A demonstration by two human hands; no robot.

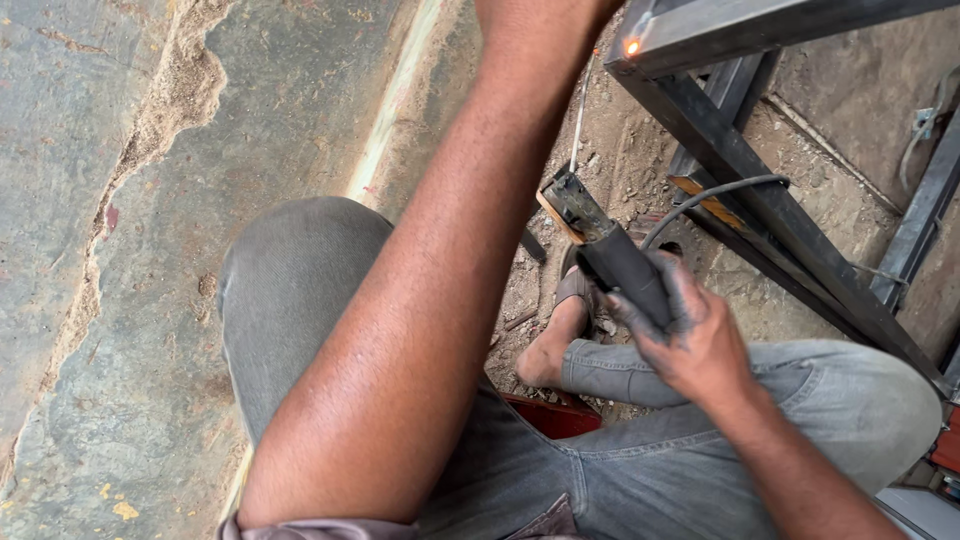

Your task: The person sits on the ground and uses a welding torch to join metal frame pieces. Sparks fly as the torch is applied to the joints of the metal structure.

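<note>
The electrode holder was gripped by the right hand, fingers wrapped tight, its rod aimed up toward the frame's glowing corner (left hand unseen).

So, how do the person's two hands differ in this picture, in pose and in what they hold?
The right hand is in full view; the left hand is out of frame, only the left forearm shows. The right hand grips a welding electrode holder with a thin rod; nothing shows in the left. The left forearm reaches up past the frame's top edge; the right stays low by the knee. Both arms are bare.
</note>
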